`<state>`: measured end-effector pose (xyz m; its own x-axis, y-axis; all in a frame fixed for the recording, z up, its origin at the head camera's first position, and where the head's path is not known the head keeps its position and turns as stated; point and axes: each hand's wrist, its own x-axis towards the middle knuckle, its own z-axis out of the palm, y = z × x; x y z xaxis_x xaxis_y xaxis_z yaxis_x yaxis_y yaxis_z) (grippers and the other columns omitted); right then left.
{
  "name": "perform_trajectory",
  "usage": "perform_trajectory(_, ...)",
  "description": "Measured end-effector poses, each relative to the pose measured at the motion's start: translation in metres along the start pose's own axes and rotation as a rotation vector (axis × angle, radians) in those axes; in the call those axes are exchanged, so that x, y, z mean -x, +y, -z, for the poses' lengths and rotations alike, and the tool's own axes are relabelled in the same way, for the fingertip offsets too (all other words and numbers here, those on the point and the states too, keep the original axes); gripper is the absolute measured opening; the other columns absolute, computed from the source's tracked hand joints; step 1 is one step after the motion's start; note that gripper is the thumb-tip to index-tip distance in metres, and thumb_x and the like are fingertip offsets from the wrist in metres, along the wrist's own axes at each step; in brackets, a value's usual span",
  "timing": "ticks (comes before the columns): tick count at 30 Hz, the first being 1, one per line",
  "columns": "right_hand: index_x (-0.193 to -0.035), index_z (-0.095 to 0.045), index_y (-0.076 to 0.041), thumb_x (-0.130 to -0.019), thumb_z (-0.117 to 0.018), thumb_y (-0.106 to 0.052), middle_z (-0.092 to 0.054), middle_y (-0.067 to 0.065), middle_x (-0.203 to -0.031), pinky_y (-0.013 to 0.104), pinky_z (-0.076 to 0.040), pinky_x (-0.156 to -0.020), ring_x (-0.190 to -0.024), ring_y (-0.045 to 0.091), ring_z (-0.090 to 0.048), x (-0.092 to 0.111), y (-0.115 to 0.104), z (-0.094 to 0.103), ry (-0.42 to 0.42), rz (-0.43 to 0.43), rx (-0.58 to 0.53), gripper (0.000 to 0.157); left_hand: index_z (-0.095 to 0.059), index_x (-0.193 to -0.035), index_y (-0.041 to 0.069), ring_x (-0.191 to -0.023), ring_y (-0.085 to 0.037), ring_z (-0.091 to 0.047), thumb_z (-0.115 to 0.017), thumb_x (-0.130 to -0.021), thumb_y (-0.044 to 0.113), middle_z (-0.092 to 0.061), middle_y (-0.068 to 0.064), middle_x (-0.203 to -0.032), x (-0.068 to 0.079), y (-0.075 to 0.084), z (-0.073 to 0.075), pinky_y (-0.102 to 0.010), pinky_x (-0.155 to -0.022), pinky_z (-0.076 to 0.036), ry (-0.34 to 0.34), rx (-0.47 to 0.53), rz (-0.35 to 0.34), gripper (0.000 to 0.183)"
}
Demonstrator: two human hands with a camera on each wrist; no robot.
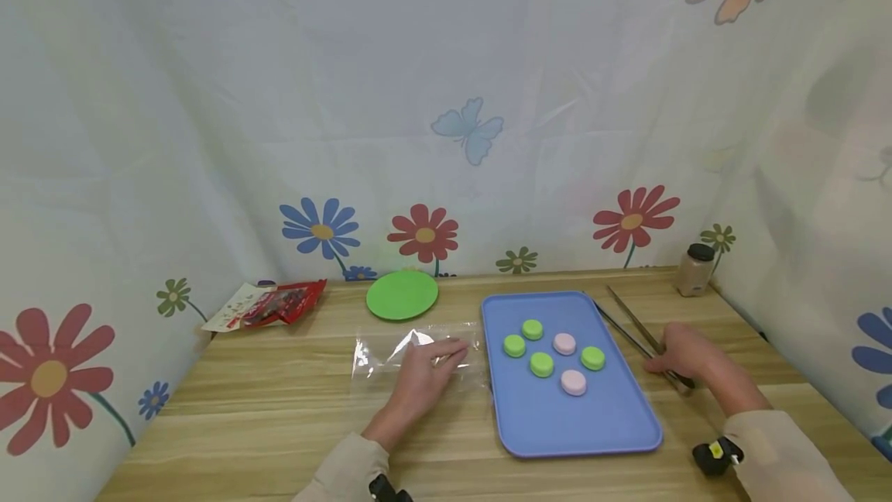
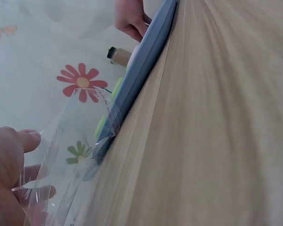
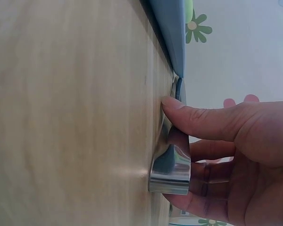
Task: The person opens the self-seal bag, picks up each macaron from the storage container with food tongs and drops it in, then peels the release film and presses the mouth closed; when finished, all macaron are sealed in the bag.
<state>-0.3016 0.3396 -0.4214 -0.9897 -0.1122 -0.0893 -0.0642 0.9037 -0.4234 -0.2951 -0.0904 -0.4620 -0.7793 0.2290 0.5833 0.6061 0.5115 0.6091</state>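
My left hand [image 1: 421, 382] lies over a clear plastic bag [image 1: 383, 355] on the table, left of the blue tray. In the left wrist view its fingers [image 2: 34, 172] show through the film, thumb apart from them. My right hand [image 1: 686, 351] holds metal tongs [image 3: 172, 165] near their bent end, thumb on one side and fingers on the other. The tongs lie close along the tray's right side, arms spread toward the back. On the blue tray [image 1: 557, 428] sit several green macaron-like rounds [image 1: 541, 364] and two pink ones [image 1: 574, 383].
A green plate [image 1: 402, 295] lies at the back, left of the tray. Red-and-white snack packaging [image 1: 279, 306] sits at the back left. A small jar with a black lid [image 1: 694, 273] stands at the back right. A flowered curtain [image 1: 460, 37] surrounds the wooden table [image 1: 279, 409].
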Motion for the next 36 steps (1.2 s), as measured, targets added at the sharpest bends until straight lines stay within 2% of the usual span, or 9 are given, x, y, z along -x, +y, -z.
perform_trajectory(1,-0.058,-0.053,-0.010,-0.083,-0.080,-0.019,-0.039,-0.006,-0.052,0.023,-0.032,-0.047,-0.049,0.009,-0.040,0.000,0.000,0.000,-0.001,-0.002,0.001,0.038,-0.079,-0.105,0.011,-0.104,-0.025,-0.071,-0.075,-0.090,0.011,-0.074,-0.008,-0.109,0.000,0.001,0.000,-0.074,-0.109,-0.021,0.006,-0.003,0.005,0.016)
perform_trajectory(5,-0.059,-0.054,-0.010,-0.083,-0.080,-0.020,-0.039,-0.006,-0.053,0.024,-0.032,-0.047,-0.049,0.010,-0.041,0.000,-0.001,0.000,0.000,-0.007,0.007,0.037,-0.079,-0.107,0.014,-0.107,-0.025,-0.070,-0.074,-0.092,0.017,-0.073,-0.006,-0.113,0.000,0.005,0.002,-0.079,-0.107,-0.011,0.008,-0.015,0.015,0.017)
perform_trajectory(8,-0.060,-0.055,-0.009,-0.083,-0.080,-0.020,-0.040,-0.005,-0.053,0.024,-0.033,-0.048,-0.050,0.010,-0.042,0.000,0.000,0.000,-0.003,-0.016,0.013,0.036,-0.079,-0.107,0.014,-0.108,-0.024,-0.069,-0.074,-0.091,0.017,-0.074,-0.004,-0.111,0.000,0.006,0.002,-0.077,-0.109,-0.008,0.008,-0.024,0.013,0.017)
perform_trajectory(14,-0.063,-0.057,-0.007,-0.085,-0.079,-0.019,-0.045,-0.003,-0.055,0.025,-0.036,-0.049,-0.052,0.012,-0.045,-0.003,0.002,0.002,-0.006,-0.022,0.020,0.033,-0.080,-0.103,0.012,-0.105,-0.025,-0.070,-0.077,-0.088,0.011,-0.075,-0.004,-0.103,-0.002,0.006,0.001,-0.072,-0.113,-0.010,0.044,-0.021,0.006,0.015)
perform_trajectory(21,-0.063,-0.047,-0.009,-0.084,-0.073,-0.014,-0.041,-0.002,-0.057,0.027,-0.037,-0.048,-0.052,0.014,-0.043,-0.001,0.009,0.003,0.039,0.059,0.063,0.034,-0.078,-0.108,0.009,-0.096,-0.021,-0.073,-0.078,-0.088,0.012,-0.076,-0.002,-0.099,-0.001,0.005,0.001,-0.068,-0.115,-0.016,0.069,-0.023,0.014,0.020)
perform_trajectory(27,-0.075,-0.052,-0.001,-0.085,-0.059,-0.013,-0.048,0.004,-0.066,0.030,-0.040,-0.050,-0.058,0.018,-0.047,-0.006,0.025,0.009,0.031,-0.029,-0.106,0.017,-0.079,-0.103,0.009,-0.097,-0.021,-0.073,-0.076,-0.089,0.014,-0.076,-0.002,-0.102,-0.001,0.005,0.000,-0.067,-0.115,-0.014,0.053,-0.028,0.031,0.015)
perform_trajectory(29,-0.079,-0.054,0.001,-0.090,-0.057,-0.017,-0.048,0.005,-0.067,0.031,-0.041,-0.051,-0.059,0.018,-0.048,-0.007,0.031,0.009,0.040,-0.052,-0.154,0.021,-0.079,-0.102,0.010,-0.098,-0.021,-0.072,-0.076,-0.089,0.015,-0.076,-0.003,-0.104,-0.001,0.005,0.000,-0.066,-0.116,-0.013,0.044,-0.032,0.038,0.014)
perform_trajectory(33,-0.084,-0.060,0.003,-0.100,-0.054,-0.038,-0.048,0.004,-0.067,0.031,-0.040,-0.053,-0.061,0.019,-0.047,-0.008,0.038,0.010,0.069,-0.084,-0.185,0.044,-0.079,-0.104,0.011,-0.101,-0.023,-0.072,-0.075,-0.090,0.018,-0.075,-0.005,-0.107,-0.001,0.006,0.001,-0.066,-0.116,-0.012,0.024,-0.033,0.057,0.016)
perform_trajectory(36,-0.090,-0.065,0.004,-0.100,-0.055,-0.050,-0.050,0.004,-0.070,0.032,-0.039,-0.056,-0.066,0.021,-0.048,-0.007,0.037,0.014,0.103,-0.073,-0.178,0.056,-0.078,-0.106,0.010,-0.103,-0.023,-0.071,-0.075,-0.091,0.019,-0.075,-0.005,-0.108,-0.001,0.006,0.001,-0.066,-0.116,-0.011,0.017,-0.029,0.059,0.018)
